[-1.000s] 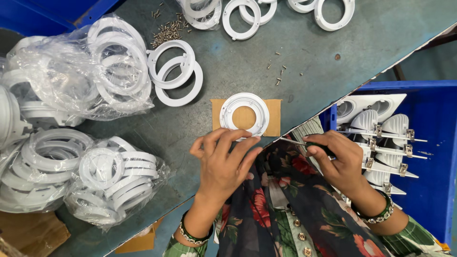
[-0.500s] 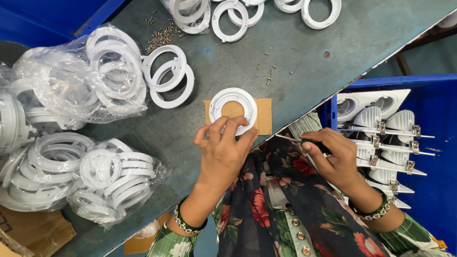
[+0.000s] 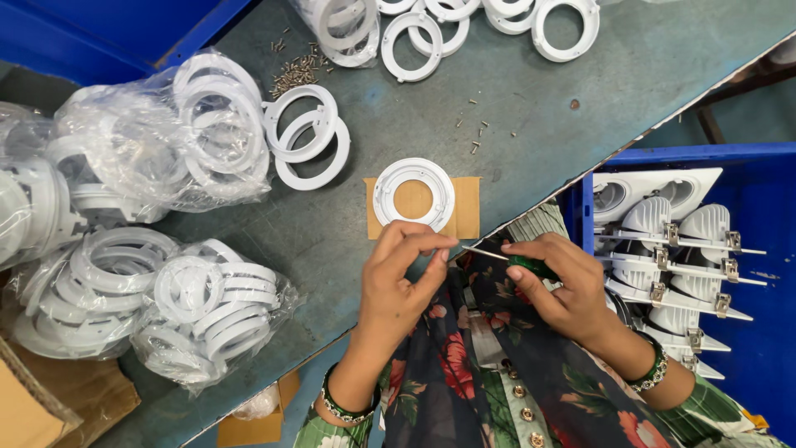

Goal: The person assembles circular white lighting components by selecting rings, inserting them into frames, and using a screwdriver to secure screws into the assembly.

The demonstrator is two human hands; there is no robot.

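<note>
A white plastic ring (image 3: 413,193) lies flat on a small brown cardboard pad (image 3: 466,207) near the table's front edge. Just below it my left hand (image 3: 401,278) has its fingertips pinched together, perhaps on a tiny screw that I cannot make out. My right hand (image 3: 560,284) grips a green-handled screwdriver (image 3: 521,263), whose thin shaft points left to the left fingertips.
The grey-green table (image 3: 531,108) carries loose white rings (image 3: 305,137), more rings (image 3: 489,21) at the far edge, clear bags of rings (image 3: 157,149), and scattered screws (image 3: 297,73). A blue bin (image 3: 759,249) at right holds white lamp housings (image 3: 676,249). Cardboard (image 3: 50,406) lies at bottom left.
My left hand has drawn back off the ring toward me and pinched its fingers at the screwdriver tip. The right hand has stayed in place.
</note>
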